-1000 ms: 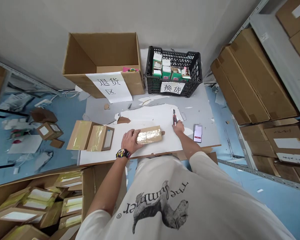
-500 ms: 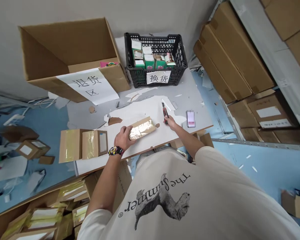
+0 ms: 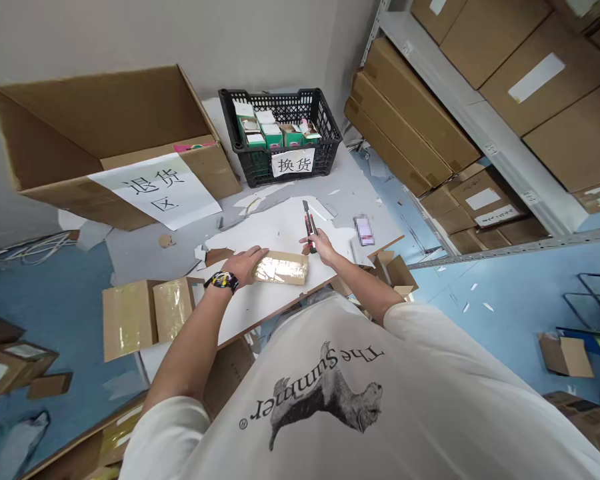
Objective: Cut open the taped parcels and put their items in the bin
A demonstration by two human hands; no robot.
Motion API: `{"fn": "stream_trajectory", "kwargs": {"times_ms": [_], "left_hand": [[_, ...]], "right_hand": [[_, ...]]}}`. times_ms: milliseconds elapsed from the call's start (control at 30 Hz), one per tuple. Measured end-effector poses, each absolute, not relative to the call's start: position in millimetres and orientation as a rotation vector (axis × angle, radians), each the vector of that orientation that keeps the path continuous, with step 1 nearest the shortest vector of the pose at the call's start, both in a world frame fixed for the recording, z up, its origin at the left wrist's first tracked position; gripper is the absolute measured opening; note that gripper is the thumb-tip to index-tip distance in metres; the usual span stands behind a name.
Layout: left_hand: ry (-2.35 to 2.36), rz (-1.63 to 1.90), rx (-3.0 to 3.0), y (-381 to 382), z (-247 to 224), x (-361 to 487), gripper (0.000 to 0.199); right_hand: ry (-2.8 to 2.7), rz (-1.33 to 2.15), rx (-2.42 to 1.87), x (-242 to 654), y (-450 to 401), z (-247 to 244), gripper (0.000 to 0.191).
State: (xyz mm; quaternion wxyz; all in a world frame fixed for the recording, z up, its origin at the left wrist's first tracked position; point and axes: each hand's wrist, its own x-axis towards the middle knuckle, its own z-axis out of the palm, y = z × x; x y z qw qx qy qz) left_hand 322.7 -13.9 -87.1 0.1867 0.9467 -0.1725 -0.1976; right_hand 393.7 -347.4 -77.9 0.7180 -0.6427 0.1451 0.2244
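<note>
My left hand (image 3: 245, 265), with a patterned watch at the wrist, grips the left end of a small cardboard box (image 3: 282, 268). Shiny clear tape covers the top of that box, which lies on the white-topped table (image 3: 260, 303). In my right hand (image 3: 321, 245) is a red and black box cutter (image 3: 309, 225), its tip pointing away from me. The cutter is just past the box's right end, apart from it. A phone (image 3: 364, 230) with a lit screen lies to the right of my right hand.
Two taped boxes (image 3: 130, 319) stand at the table's left end. A large open carton (image 3: 95, 193) and a black crate (image 3: 260, 160) holding small green and white boxes are at the back. Shelves with cartons (image 3: 410, 120) rise on the right. Paper scraps litter the tabletop.
The view has shifted to the right. The small box has turned from slanting to nearly level, with my left hand still on it. My right hand and the box cutter have come closer to its right end.
</note>
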Motion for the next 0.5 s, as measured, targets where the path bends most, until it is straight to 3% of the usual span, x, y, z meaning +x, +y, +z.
{"fn": "stream_trajectory", "kwargs": {"times_ms": [167, 367, 500], "left_hand": [[-0.539, -0.415, 2.699, -33, -77, 324, 0.095], [-0.049, -0.016, 2.498, -65, -100, 291, 0.075], [0.280, 0.103, 2.314, -92, -122, 264, 0.092]], "right_hand": [[0.327, 0.481, -1.468, 385, -349, -69, 0.035], [0.293, 0.524, -1.570, 373, -350, -77, 0.037], [0.188, 0.597, -1.684, 370, -352, -78, 0.036]]}}
